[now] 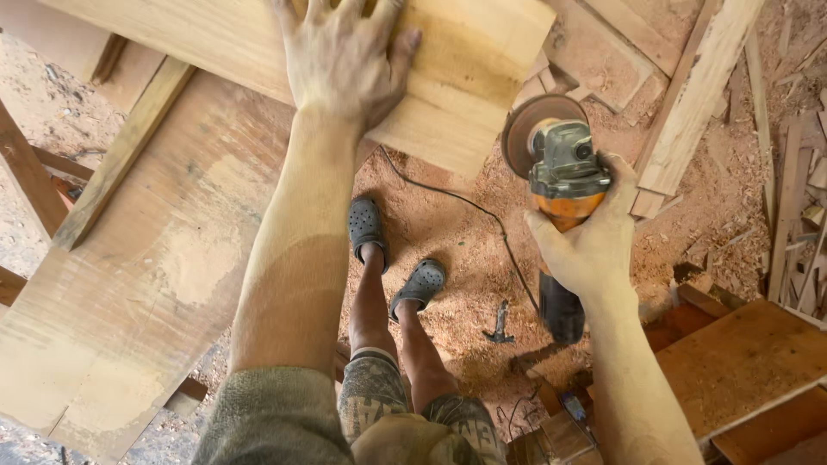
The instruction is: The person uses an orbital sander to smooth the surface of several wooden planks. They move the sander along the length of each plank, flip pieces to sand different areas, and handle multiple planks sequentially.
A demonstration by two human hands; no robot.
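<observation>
Right hand (594,237): fingers are being kept curled tight around the orange-and-grey body of an angle grinder (560,176). The sanding disc (527,129) is being held tilted, just off the near right corner of a pale wooden plank (465,60); contact cannot be told. A black cord (457,202) is being trailed from below the plank toward the grinder's tail.

Left hand (345,56): palm is being pressed flat on the plank's top face, fingers spread wide, nothing gripped.

Below, a broad brown board (146,275) is being carried under the plank's left end, with a narrow batten (121,155) lying across its far left edge.

Ground: sawdust is being stood on by two feet in grey clogs (392,254). A small hammer (500,323) is lying just right of the feet. Offcuts and slats (792,198) are being left piled at the right edge.
</observation>
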